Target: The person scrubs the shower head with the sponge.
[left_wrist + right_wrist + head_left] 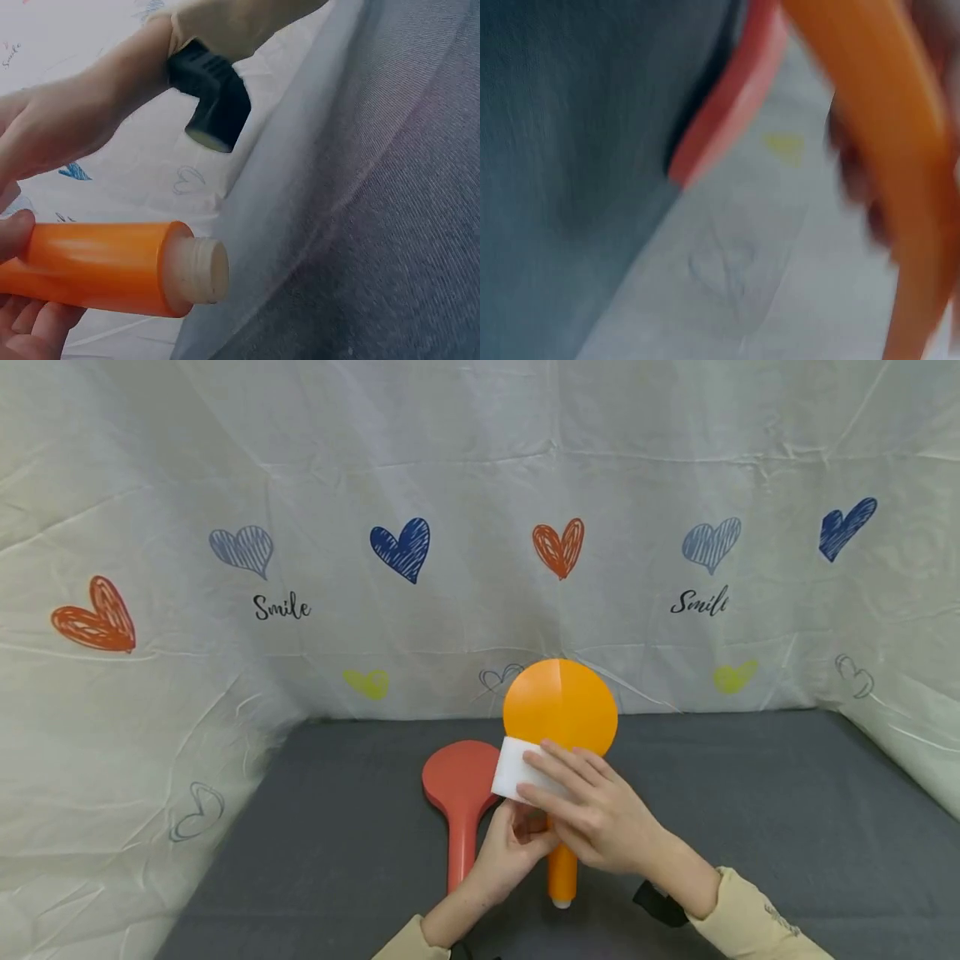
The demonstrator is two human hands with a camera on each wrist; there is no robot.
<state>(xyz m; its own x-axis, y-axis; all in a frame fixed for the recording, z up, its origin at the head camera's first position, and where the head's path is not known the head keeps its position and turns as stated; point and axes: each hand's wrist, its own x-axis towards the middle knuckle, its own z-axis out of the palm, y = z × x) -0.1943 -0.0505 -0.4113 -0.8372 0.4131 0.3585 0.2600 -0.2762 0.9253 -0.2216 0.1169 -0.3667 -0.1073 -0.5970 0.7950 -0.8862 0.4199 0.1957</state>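
Note:
My left hand (510, 852) grips the handle of an orange paddle (560, 706) and holds it upright above the grey table (750, 810). In the left wrist view the orange handle (105, 266) lies across my fingers, its pale end cap showing. My right hand (592, 806) presses a white sponge block (516, 768) against the lower left of the round orange face, with straight fingers laid over it. A red paddle (461, 793) lies flat on the table just left of my hands; its edge (727, 105) shows blurred in the right wrist view.
White cloth walls printed with hearts and "Smile" (281, 607) close in the back and both sides. A black wrist strap (214, 101) sits on my right forearm. Grey table surface stretches to the right (787, 827) and left.

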